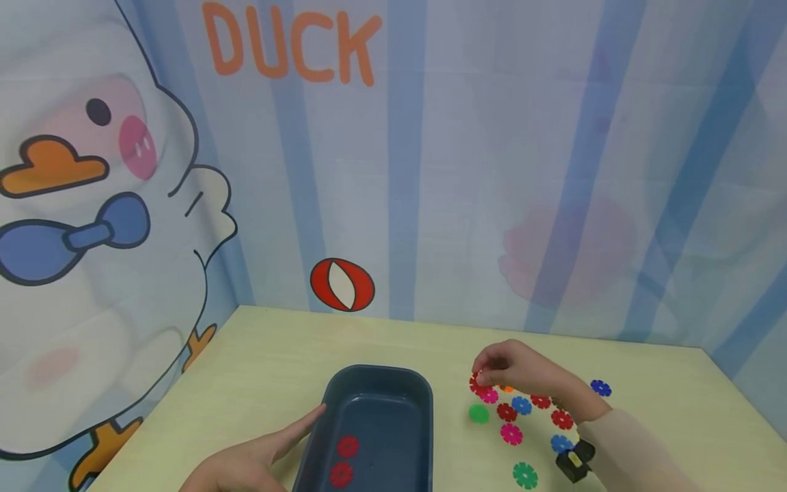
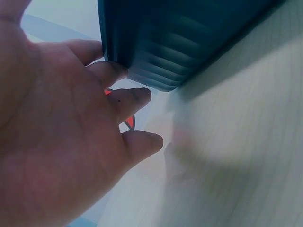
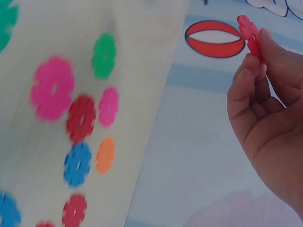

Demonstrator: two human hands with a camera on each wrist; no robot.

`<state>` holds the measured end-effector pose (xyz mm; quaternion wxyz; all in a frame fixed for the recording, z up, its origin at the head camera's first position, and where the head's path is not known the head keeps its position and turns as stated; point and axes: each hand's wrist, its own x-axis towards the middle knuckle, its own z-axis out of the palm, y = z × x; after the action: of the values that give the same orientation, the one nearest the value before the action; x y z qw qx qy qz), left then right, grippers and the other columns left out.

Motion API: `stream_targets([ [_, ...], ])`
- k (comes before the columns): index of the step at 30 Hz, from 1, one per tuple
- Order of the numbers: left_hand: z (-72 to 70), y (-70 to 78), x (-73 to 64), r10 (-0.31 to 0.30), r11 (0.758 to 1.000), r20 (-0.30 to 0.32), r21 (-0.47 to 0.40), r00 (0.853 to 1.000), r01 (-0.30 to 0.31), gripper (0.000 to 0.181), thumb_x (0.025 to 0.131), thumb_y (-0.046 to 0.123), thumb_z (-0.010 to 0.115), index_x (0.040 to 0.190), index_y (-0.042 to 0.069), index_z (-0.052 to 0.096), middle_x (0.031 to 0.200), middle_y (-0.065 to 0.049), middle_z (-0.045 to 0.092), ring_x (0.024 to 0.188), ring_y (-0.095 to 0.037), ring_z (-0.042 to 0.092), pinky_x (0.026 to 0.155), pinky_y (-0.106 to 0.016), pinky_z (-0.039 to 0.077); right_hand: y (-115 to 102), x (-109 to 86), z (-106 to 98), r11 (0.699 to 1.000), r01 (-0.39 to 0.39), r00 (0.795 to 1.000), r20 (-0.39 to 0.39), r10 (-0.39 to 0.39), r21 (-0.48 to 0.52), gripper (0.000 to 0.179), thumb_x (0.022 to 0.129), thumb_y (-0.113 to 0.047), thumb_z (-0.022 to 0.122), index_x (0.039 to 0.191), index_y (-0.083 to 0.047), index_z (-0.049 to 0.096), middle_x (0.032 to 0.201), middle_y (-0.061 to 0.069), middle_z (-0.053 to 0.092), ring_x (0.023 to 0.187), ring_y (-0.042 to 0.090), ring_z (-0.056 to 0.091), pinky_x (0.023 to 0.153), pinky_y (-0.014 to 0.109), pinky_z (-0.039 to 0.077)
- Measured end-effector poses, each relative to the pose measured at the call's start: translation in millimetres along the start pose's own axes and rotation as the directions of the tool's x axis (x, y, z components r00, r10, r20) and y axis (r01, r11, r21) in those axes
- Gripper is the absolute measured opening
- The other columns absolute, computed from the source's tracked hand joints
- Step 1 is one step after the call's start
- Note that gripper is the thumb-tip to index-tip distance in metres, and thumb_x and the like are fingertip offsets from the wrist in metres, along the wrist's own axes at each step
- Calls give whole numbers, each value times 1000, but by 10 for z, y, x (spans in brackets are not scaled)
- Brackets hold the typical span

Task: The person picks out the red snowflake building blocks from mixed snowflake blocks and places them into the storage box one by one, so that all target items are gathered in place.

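Between thumb and fingertips, my right hand (image 1: pixel 516 365) pinches a red notched plastic disc (image 3: pixel 249 35), raised above the other discs. The right wrist view shows it nearly edge-on, with the other fingers curled below. My left hand (image 1: pixel 246 458) rests against the left side of a dark blue tray (image 1: pixel 426 424), its fingers (image 2: pixel 132 101) fairly straight and some touching the outer wall. Two red discs (image 1: pixel 348 446) lie inside the tray at its left. Under and near my right hand are loose discs, among them a pink one (image 1: pixel 511 434) and a light green one (image 1: pixel 479 413).
A dark blue disc (image 1: pixel 600 388) lies farther right on the pale table (image 1: pixel 277 355). Nearer the front is a green disc (image 1: pixel 525 475). A small black device (image 1: pixel 574 462) sits at my right wrist. Behind the table hangs a printed duck curtain (image 1: pixel 461 171).
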<state>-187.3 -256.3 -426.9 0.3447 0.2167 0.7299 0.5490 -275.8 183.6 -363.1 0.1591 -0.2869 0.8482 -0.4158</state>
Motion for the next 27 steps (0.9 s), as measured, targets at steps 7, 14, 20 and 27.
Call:
stream_targets([
  [7,-8,14,22,25,992,-7,123,1000,-24,111,75,33,82,155,35,5,161,-14,-2,144,-41,-1,108,-64,14,-161,263,227,996,89,996,19,-88,-4,14,91,-15,67,98,-3,68,86,5,69,73,15,60,66,33,52],
  [14,-4,22,17,21,992,-13,121,1000,-19,111,76,33,82,155,34,5,161,-15,-2,143,-43,-2,107,-68,12,-363,528,486,995,94,994,48,-96,34,11,91,-13,67,97,-4,69,81,3,67,69,17,58,61,30,49],
  [20,-10,14,20,20,991,-12,132,1000,-18,111,76,35,82,155,34,4,161,-14,-2,144,-42,-1,107,-68,12,-431,719,722,995,93,994,47,-95,43,12,90,-11,68,98,-2,69,85,3,68,66,18,58,60,29,50],
  [27,-13,8,17,4,989,-8,146,1000,-3,110,78,39,79,156,32,2,161,-14,-3,144,-40,1,108,-66,13,-461,877,977,993,75,995,59,-81,88,10,88,-8,69,96,-1,70,82,4,69,64,11,58,60,25,51],
])
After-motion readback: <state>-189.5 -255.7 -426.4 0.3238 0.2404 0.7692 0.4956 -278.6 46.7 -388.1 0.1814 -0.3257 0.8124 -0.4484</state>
